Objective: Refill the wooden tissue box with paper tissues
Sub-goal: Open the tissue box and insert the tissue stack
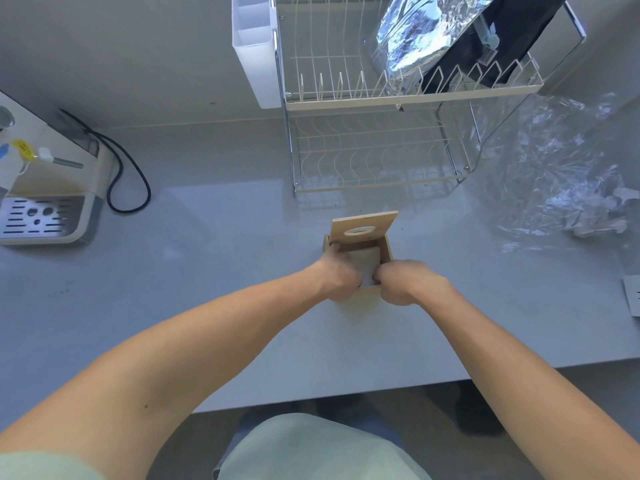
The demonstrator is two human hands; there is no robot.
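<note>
Looking down, I see the grey counter (207,271) fill most of the view, its near edge running across just ahead of my body, with dark floor below it. Wide bare room lies left of and in front of the box; the far side is crowded. A two-tier dish rack (381,98) stands at the back against the wall, with a white caddy (252,53) hung on its left end and a foil-wrapped item (415,36) on top. Crumpled clear plastic wrap (561,174) spreads over the right side. A coffee machine (45,195) sits at the left edge, its black cord (128,174) looped beside it.

Mid-counter sits the wooden box (384,251), its lid (363,227) tipped up at the back, the oval slot showing. White tissues (367,268) lie inside. My left hand (337,275) and right hand (403,282) both curl over the near rim, fingers closed on the tissues, knuckles nearly touching.
</note>
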